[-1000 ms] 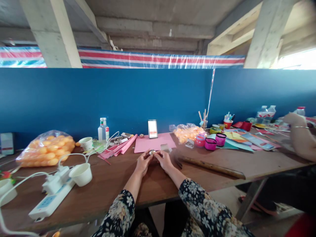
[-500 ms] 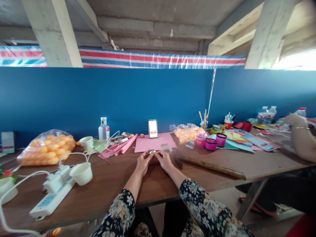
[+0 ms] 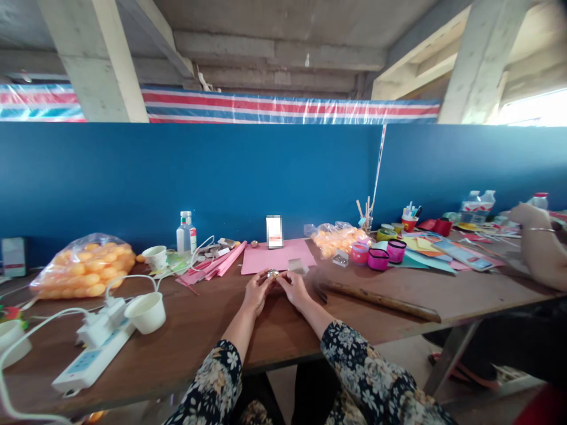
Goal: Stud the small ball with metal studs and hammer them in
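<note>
Both my hands meet over the brown table [image 3: 283, 336] near its middle. My left hand [image 3: 257, 292] and my right hand [image 3: 295, 289] pinch a small shiny round object [image 3: 272, 274] between their fingertips. The fingers of both hands are curled in around it. Just beyond the hands lies a pink paper sheet [image 3: 274, 257] with a small folded card [image 3: 297, 265] at its near edge. My sleeves are dark with a flower print.
A bag of orange balls [image 3: 82, 265], paper cups [image 3: 146, 311] and a white power strip [image 3: 91, 354] lie left. A wooden stick [image 3: 381, 300], pink tape rolls [image 3: 378, 258], a second bag of balls [image 3: 336, 238] and coloured papers lie right. Another person's arm [image 3: 538, 248] rests far right.
My hands stay together on the small object with barely any shift. The other person's arm at the far right has moved slightly.
</note>
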Action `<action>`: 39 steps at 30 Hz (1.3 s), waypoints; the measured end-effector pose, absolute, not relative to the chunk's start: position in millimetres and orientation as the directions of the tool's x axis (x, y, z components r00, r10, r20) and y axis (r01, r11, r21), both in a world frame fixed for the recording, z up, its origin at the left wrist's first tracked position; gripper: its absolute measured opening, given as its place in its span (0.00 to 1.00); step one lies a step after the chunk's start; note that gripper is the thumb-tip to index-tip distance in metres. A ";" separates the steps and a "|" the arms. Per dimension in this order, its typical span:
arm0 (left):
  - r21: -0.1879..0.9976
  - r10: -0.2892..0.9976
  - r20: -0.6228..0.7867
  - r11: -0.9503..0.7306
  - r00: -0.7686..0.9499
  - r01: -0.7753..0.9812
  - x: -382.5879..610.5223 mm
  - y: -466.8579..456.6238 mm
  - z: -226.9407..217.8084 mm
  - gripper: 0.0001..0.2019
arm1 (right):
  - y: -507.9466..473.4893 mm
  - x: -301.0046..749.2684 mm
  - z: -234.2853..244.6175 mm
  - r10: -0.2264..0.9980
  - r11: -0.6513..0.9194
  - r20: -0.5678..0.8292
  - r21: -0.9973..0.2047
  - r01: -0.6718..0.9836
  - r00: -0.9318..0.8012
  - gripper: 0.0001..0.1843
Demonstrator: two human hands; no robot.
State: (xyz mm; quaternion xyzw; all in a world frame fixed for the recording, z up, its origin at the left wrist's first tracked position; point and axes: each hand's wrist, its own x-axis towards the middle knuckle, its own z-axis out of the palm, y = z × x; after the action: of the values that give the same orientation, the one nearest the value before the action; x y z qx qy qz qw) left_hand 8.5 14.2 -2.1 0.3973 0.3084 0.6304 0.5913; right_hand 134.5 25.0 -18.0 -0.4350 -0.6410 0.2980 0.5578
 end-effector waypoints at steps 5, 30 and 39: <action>0.863 0.991 0.133 -0.109 0.013 -0.492 8.7 13.1 -0.8 0.20 | 21.7 134.9 -13.5 0.896 0.431 0.444 -0.872 0.230 0.007 0.15; 0.878 0.986 0.165 -0.132 0.033 -0.460 12.6 8.0 2.1 0.23 | 24.9 134.9 -17.9 0.898 0.411 0.434 -0.885 0.217 0.071 0.14; 0.898 0.980 0.194 -0.160 0.041 -0.409 11.4 9.5 -0.7 0.23 | 23.8 135.3 -15.8 0.902 0.393 0.422 -0.889 0.234 0.087 0.13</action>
State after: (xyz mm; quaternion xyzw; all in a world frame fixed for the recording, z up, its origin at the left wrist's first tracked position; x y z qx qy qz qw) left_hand 11.4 9.5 -0.7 0.4492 0.3178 0.6152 0.5646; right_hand 135.3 23.8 -15.8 -0.4666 -0.6087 0.2929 0.5709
